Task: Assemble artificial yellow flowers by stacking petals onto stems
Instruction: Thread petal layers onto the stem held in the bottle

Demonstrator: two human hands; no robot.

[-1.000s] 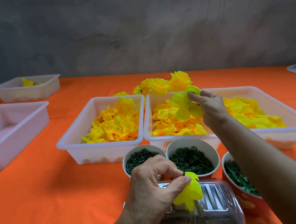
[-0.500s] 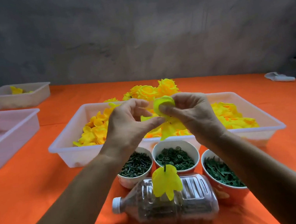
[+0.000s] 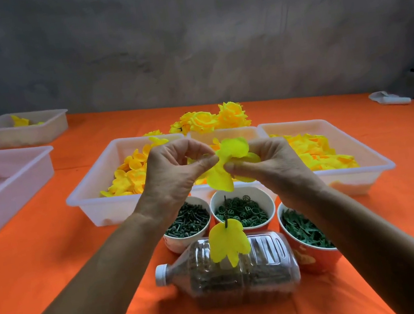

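Note:
My left hand (image 3: 176, 174) and my right hand (image 3: 272, 165) meet above the trays, and both pinch a yellow petal piece (image 3: 226, 164) between thumb and fingers. Below them a thin dark stem (image 3: 225, 208) stands upright out of a clear plastic bottle (image 3: 246, 272) that lies on its side. One yellow petal layer (image 3: 228, 244) hangs on that stem with its lobes drooping down. White trays hold loose yellow petals: a left tray (image 3: 93, 202) and a right tray (image 3: 363, 156). Finished yellow flowers (image 3: 210, 119) lie behind the trays.
Three cups of dark green parts stand in front of the trays: left cup (image 3: 186, 221), middle cup (image 3: 241, 209), orange right cup (image 3: 304, 233). At the left are an empty white tray (image 3: 1, 186) and a far tray (image 3: 20, 129). The orange tablecloth (image 3: 56, 275) covers the table.
My left hand let go of the petal on the stem and rose to meet my right hand. My right hand brought a petal piece from the tray, and both hands now pinch it.

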